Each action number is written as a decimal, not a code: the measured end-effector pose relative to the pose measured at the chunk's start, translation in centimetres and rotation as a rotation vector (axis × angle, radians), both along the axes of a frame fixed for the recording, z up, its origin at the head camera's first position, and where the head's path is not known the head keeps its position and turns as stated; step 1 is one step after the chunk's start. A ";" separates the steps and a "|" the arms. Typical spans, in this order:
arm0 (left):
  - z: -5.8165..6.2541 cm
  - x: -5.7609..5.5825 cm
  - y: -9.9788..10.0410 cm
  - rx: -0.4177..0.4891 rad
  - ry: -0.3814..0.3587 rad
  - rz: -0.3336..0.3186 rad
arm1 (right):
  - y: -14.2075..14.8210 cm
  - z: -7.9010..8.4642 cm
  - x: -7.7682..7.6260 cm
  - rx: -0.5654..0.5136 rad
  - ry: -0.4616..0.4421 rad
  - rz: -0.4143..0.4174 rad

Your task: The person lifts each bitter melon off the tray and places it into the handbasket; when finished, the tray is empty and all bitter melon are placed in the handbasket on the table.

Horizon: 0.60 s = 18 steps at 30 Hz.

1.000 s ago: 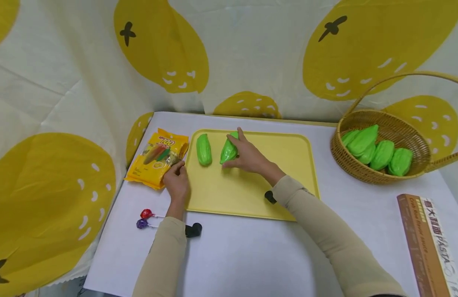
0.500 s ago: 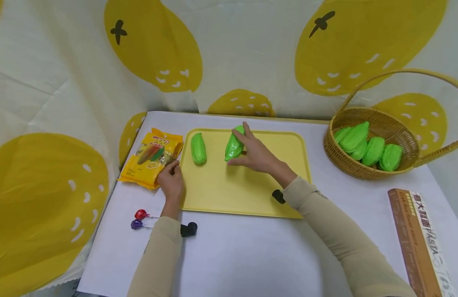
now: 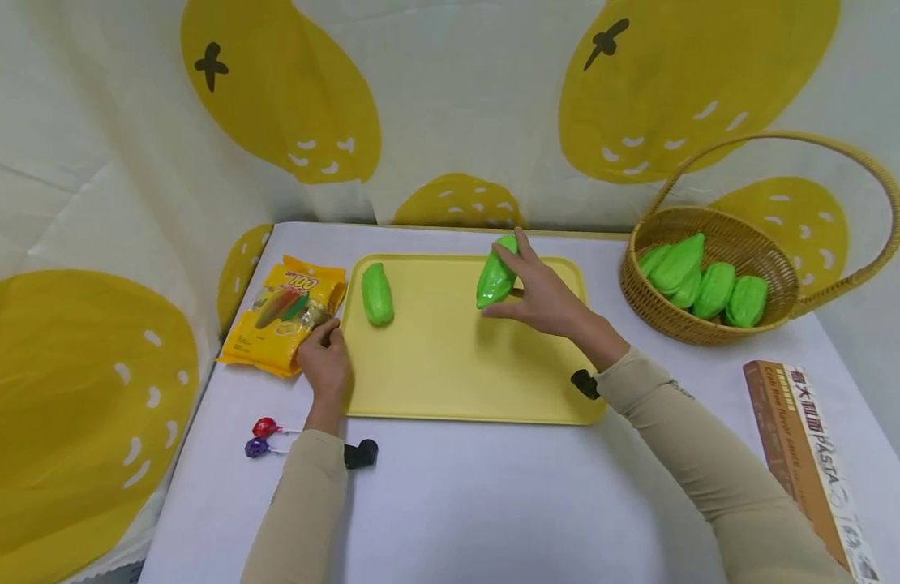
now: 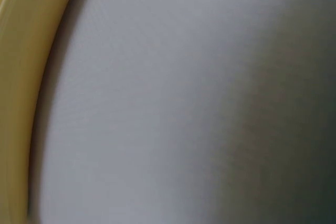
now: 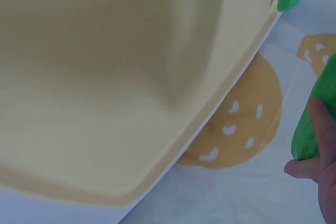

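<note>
My right hand (image 3: 548, 296) grips a bright green ridged fruit, shaped like a star fruit (image 3: 495, 276), above the right part of the yellow tray (image 3: 450, 377). Thumb and fingers lie round it, and the right wrist view shows it at the right edge. A second green star fruit (image 3: 378, 295) lies in the tray's far left corner. Beside the tray's left rim is my left hand (image 3: 327, 357), its fingers bent at the lower right edge of a yellow candy bag (image 3: 282, 316). I cannot tell whether they hold the bag. The left wrist view shows only the tray's rim (image 4: 18, 98) and table.
A wicker basket (image 3: 665, 320) with a tall handle stands at the back right, several green star fruits (image 3: 676, 264) inside. A pasta box (image 3: 807, 462) lies at the right. Red (image 3: 265, 427) and purple (image 3: 256, 448) lollipops lie at the front left. A patterned curtain (image 3: 450, 105) hangs behind.
My right hand has lifted the star fruit from beside the other one and carried it right across the tray. My left hand stays by the bag. The head view has turned slightly right.
</note>
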State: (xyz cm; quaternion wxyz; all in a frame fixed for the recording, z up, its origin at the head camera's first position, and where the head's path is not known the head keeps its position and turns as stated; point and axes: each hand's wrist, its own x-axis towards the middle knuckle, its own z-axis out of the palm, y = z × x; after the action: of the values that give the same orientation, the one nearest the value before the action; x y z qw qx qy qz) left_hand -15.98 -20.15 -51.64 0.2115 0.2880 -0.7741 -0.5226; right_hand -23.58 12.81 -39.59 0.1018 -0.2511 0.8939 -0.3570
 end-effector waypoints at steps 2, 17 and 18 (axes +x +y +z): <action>0.1 0.0 0.0 -0.004 -0.007 0.002 | 0.8 0.1 -0.1 0.017 0.011 -0.015; 0.1 0.1 -0.1 0.007 -0.025 -0.013 | 9.4 1.2 0.1 0.018 -0.044 -0.148; 0.2 0.1 -0.1 0.008 -0.027 -0.012 | 10.0 1.4 0.2 0.022 -0.042 -0.161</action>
State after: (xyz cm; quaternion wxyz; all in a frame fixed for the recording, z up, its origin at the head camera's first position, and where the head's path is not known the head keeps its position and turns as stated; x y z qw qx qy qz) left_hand -15.91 -20.23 -51.44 0.1965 0.2913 -0.7765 -0.5230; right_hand -23.41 22.79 -38.21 0.0943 -0.1698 0.9128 -0.3593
